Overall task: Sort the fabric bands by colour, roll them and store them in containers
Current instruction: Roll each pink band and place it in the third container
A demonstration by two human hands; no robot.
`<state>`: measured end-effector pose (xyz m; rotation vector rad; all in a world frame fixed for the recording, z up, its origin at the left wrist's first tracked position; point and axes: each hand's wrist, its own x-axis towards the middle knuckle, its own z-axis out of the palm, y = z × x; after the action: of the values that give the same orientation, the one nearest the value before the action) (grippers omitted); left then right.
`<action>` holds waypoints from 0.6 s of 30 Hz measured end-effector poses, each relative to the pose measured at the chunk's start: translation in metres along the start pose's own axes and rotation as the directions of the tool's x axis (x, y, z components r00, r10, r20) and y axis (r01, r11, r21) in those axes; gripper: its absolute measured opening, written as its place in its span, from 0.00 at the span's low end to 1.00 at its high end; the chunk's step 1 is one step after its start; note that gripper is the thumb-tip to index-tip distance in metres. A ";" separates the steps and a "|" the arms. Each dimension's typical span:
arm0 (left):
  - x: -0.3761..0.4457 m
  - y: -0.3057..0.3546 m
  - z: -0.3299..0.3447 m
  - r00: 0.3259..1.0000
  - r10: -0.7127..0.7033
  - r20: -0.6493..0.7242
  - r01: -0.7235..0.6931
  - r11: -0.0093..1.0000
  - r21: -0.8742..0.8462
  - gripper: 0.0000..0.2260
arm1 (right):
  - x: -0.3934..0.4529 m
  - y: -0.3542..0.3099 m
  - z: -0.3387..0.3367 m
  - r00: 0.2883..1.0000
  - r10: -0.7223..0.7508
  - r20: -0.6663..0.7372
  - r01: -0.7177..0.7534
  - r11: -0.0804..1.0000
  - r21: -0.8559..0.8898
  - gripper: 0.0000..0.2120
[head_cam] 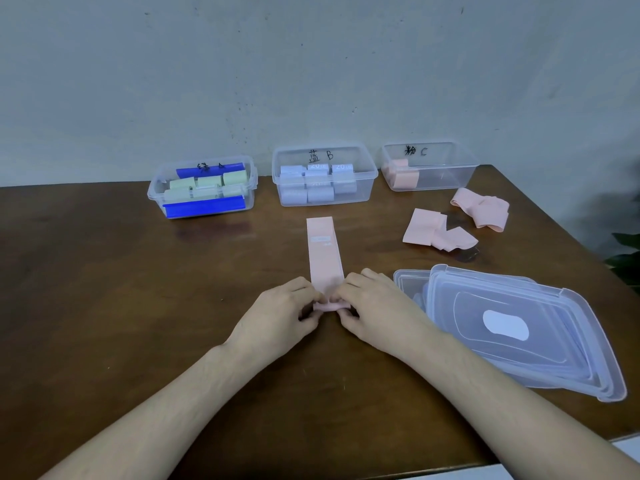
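Band (325, 251) of pink fabric lies lengthwise away from the person, near end pinched by left hand (277, 315) and right hand (375, 308).

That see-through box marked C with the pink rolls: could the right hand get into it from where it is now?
Probably yes. The box marked C has no lid, and bare table lies between it and the right hand. But that hand now pinches the pink band.

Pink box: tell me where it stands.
The pink box stands at the table's far edge by the wall, right of the blue box, behind the loose pink bands.
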<state>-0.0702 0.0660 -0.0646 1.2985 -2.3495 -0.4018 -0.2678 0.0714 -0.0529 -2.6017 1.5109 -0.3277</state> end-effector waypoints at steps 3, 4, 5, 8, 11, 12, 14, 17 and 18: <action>-0.002 0.003 -0.003 1.000 0.015 0.010 -0.016 1.000 0.011 0.07 | -0.002 0.000 0.000 1.000 -0.020 0.003 0.020 1.000 0.000 0.12; -0.004 0.004 -0.004 1.000 0.022 0.017 -0.022 1.000 0.009 0.07 | -0.005 -0.001 0.000 0.999 -0.037 -0.002 0.037 0.999 0.000 0.12; -0.007 0.006 -0.004 0.999 0.027 0.023 -0.027 1.000 0.004 0.07 | -0.009 -0.002 0.001 0.999 -0.053 -0.009 0.053 0.999 0.001 0.11; -0.020 0.013 -0.006 0.998 0.043 0.043 -0.042 0.999 -0.023 0.06 | -0.023 -0.007 0.001 0.996 -0.087 -0.036 0.087 0.996 -0.002 0.08; -0.033 0.020 -0.008 0.996 0.035 0.088 -0.032 0.998 -0.045 0.07 | -0.036 -0.012 0.000 0.995 -0.100 -0.024 0.100 0.995 -0.014 0.07; -0.036 0.022 -0.008 0.995 0.028 0.099 -0.022 0.998 -0.061 0.07 | -0.040 -0.014 0.001 0.995 -0.103 -0.020 0.102 0.995 -0.017 0.07; -0.040 0.023 -0.007 0.994 0.011 0.106 -0.002 0.997 -0.083 0.07 | -0.045 -0.017 0.002 0.995 -0.098 -0.030 0.097 0.995 -0.025 0.07; -0.038 0.022 -0.005 0.994 -0.033 0.104 0.042 0.995 -0.090 0.07 | -0.047 -0.022 0.001 0.995 -0.061 -0.076 0.060 0.998 -0.015 0.08; -0.037 0.021 -0.004 0.994 -0.046 0.100 0.056 0.994 -0.093 0.07 | -0.048 -0.023 0.000 0.994 -0.050 -0.097 0.049 0.999 -0.005 0.08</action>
<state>-0.0658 0.1079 -0.0600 1.3235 -2.3487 -0.5994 -0.2715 0.1238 -0.0546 -2.6649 1.4784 -0.4646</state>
